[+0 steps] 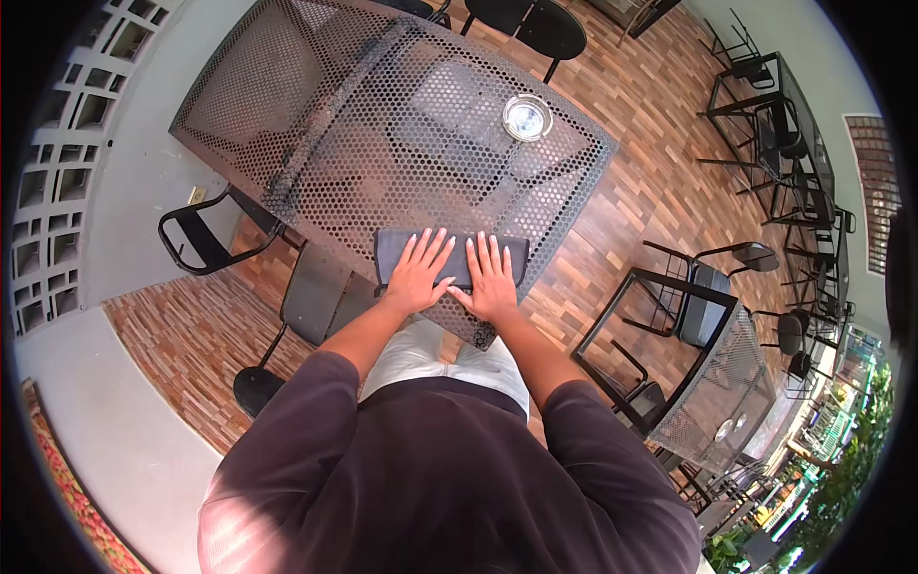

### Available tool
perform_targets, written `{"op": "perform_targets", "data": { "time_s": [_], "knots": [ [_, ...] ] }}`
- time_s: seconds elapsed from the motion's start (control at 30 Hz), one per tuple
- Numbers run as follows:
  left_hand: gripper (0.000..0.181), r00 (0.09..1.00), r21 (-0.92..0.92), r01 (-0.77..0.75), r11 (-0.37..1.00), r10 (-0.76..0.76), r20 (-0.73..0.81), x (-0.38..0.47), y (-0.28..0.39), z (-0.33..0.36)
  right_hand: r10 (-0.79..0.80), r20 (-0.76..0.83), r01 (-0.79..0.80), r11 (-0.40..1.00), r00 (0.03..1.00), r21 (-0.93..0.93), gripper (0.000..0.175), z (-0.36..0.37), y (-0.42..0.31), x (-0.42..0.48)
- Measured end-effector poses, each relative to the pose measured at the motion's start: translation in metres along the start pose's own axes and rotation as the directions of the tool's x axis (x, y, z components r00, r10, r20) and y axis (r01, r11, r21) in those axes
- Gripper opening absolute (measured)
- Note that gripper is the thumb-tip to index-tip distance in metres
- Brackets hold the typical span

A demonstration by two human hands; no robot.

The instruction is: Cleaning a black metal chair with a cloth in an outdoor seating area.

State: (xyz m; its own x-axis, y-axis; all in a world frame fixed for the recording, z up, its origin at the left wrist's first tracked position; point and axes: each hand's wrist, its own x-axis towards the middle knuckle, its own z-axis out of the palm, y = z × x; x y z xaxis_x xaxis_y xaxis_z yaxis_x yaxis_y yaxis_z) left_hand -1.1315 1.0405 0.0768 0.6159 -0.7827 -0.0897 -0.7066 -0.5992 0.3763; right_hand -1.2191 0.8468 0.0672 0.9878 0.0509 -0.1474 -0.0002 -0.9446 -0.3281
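Note:
My left hand (pixel 418 274) lies palm down on a dark grey folded cloth or pouch (pixel 391 252); its exact kind is hard to tell. Beside it, my right hand (pixel 490 276) rests flat on the same dark piece. Fingers of both hands are extended and slightly spread, and the thumbs almost meet at the piece's near edge. Under it is a perforated metal table (pixel 344 165), close to the near corner. Neither hand grips anything. The palms hide much of the dark piece's middle.
A round, shiny ashtray (pixel 528 118) stands toward the table's far right. Black metal chairs (pixel 215 237) surround the table. At right is another mesh-topped table (pixel 717 394) with chairs. A wall with pierced blocks (pixel 54 215) runs along the left, above wood-look flooring (pixel 638 194).

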Motion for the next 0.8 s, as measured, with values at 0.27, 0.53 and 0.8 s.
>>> {"op": "perform_targets", "data": {
  "time_s": [0.27,0.53,0.8],
  "knots": [
    [0.088,0.995,0.0,-0.095,0.995,0.095,0.02,0.007,0.009,0.002,-0.08,0.036,0.081,0.996,0.996,-0.031,0.122,-0.004,0.003,0.0],
    [0.098,0.994,0.065,-0.074,0.995,0.069,0.084,0.011,0.008,0.012,-0.105,0.085,0.108,0.994,0.991,-0.032,0.133,-0.003,0.003,0.01],
    [0.103,0.991,0.068,-0.072,0.995,0.064,0.116,0.019,0.007,0.01,-0.112,0.092,0.115,0.993,0.989,-0.034,0.137,-0.004,0.01,0.009]
  ]
}}
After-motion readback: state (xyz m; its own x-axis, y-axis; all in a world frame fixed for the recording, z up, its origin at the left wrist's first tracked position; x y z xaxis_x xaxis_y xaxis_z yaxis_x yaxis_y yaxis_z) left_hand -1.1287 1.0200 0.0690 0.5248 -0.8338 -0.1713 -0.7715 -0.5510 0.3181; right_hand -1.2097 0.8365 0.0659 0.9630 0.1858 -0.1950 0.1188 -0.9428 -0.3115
